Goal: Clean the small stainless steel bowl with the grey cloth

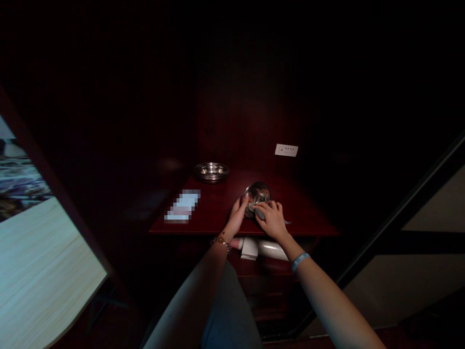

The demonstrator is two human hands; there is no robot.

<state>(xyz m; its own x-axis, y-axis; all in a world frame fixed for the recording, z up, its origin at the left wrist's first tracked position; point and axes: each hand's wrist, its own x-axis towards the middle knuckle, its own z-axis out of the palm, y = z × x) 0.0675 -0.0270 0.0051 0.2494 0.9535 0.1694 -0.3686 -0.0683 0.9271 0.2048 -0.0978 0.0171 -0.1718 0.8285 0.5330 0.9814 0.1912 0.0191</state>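
Observation:
A shiny metal bowl (pixel 258 186) is tipped up on the dark red shelf (pixel 225 225), its hollow facing me. My left hand (pixel 238 214) grips its left side, thumb over the rim. A grey cloth (pixel 260 214) is bunched under my right hand (pixel 273 218), whose curled fingers press it against the lower right of the bowl. One end of the cloth pokes out to the right of that hand. The lower part of the bowl is hidden behind my fingers and the cloth.
Nested metal bowls (pixel 212 170) stand at the shelf's back left. A blurred pale flat item (pixel 182 206) lies near the left edge. Below are a white box (pixel 249 248) and a pale roll (pixel 271 249). A socket panel (pixel 286 150) is on the back wall.

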